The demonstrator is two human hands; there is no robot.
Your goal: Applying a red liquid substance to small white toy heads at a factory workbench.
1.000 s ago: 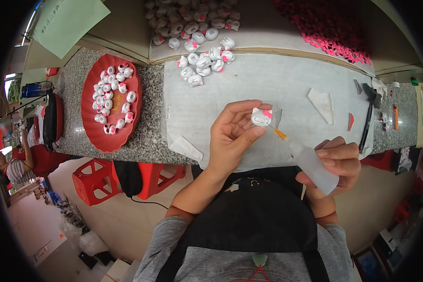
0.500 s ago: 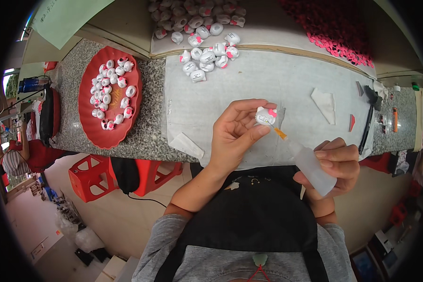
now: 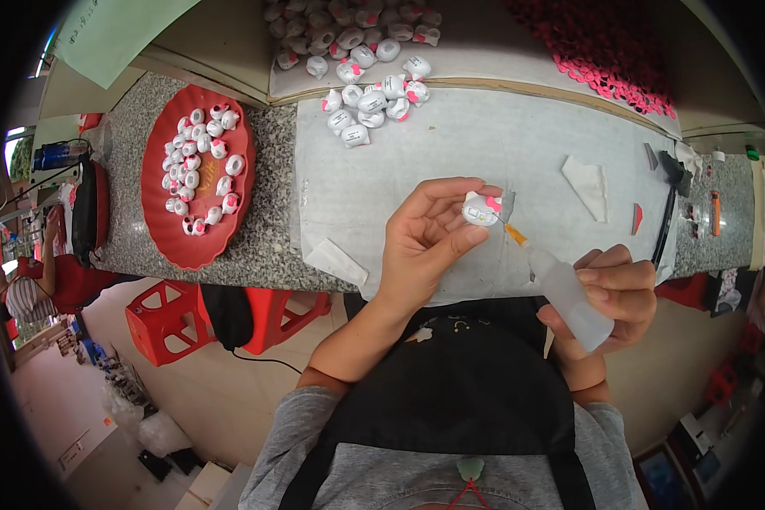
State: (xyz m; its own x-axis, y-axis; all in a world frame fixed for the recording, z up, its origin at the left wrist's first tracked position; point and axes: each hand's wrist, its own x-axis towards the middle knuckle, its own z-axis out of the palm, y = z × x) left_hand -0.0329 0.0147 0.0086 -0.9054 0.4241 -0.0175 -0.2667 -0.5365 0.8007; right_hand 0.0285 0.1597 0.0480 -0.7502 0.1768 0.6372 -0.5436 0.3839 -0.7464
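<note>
Between the fingertips and thumb of my left hand (image 3: pixel 425 236) is a small white cat-shaped figurine head (image 3: pixel 481 210) with a pink bow, its face turned up. My right hand (image 3: pixel 614 293) is wrapped round a translucent squeeze bottle (image 3: pixel 574 306), tilted with its tip up and to the left. An orange needle nozzle (image 3: pixel 515 235) tops the bottle; its thin tip stands just right of the figurine head, apart from it. Both hands are over the white paper sheet (image 3: pixel 382 191) on the worktop.
A red scalloped tray (image 3: pixel 163 225) with several figurine heads stands at left on the granite counter (image 3: pixel 272 212). More white heads (image 3: pixel 371 102) are heaped at the back, with a pile of pink pieces (image 3: pixel 620 68) at back right. Paper scraps (image 3: pixel 588 189) and a black pen-like tool (image 3: pixel 665 229) lie rightward.
The bottle and my right hand have shifted slightly right, drawing the needle tip away from the figurine head's face. My left hand keeps the head in nearly the same place.
</note>
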